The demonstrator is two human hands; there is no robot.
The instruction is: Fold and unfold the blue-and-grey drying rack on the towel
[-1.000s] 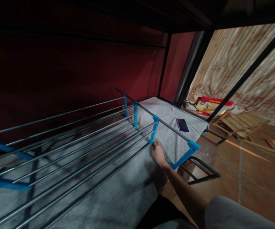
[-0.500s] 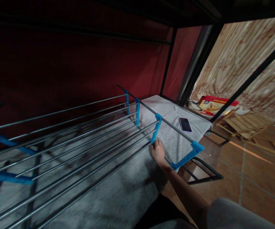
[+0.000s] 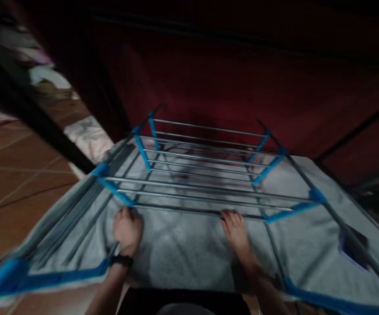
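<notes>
A rack of grey metal rods [image 3: 189,210] with blue plastic brackets [image 3: 115,192] lies across a grey cloth. Near the lower corner of its left bracket is my left hand [image 3: 128,229], fingers curled at the rack's frame; the exact grip is blurred. A dark band circles the left wrist. My right hand [image 3: 235,232] has its fingers bent over the front rod, left of the right-hand bracket. More loose-looking thin rods [image 3: 68,214] lie along the left side, above a blue end piece [image 3: 64,278].
The grey cloth [image 3: 183,258] covers the surface under the rack. A phone [image 3: 353,245] lies on it at the right, behind a rod. Dark frame posts [image 3: 35,113] and a red panel [image 3: 209,83] enclose the space. Tiled floor [image 3: 22,179] and a crumpled striped cloth [image 3: 89,140] show left.
The view has swung left, bringing the rack's left end and my left hand into sight. My right hand has shifted from the right bracket's corner to the front rod.
</notes>
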